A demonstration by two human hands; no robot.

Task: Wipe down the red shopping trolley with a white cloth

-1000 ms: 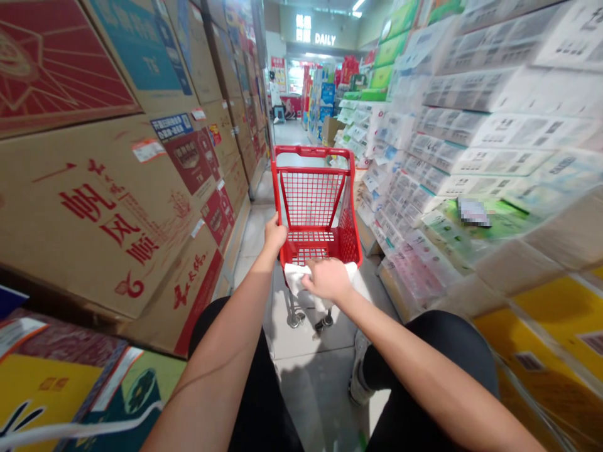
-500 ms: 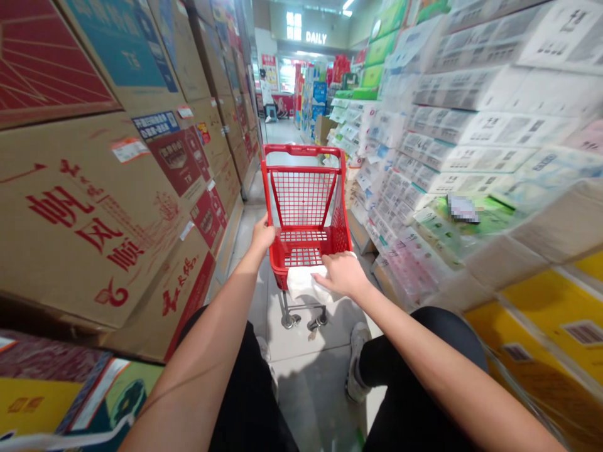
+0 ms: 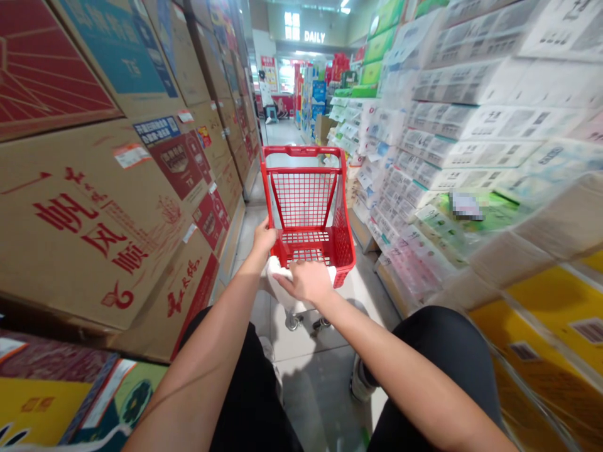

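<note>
White cloth (probably) (image 3: 293, 304) under right hand (image 3: 309, 280)

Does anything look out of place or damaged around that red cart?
Yes: a small, pixelated object lies askew on a green pack at right, unlike the stacked white packs; I can't tell what it is. The red cart shows no obvious damage.

The cart (image 3: 342, 243) fills mid-aisle; its open top leaves room to reach down between the walls; the right hand (image 3: 311, 280) and cloth (image 3: 282, 290) cover much of the near rim, the left hand (image 3: 264, 237) part of the left side; narrow floor (image 3: 368, 275) runs either side; boxes (image 3: 98, 213) wall the left, packs (image 3: 443, 138) the right.
</note>
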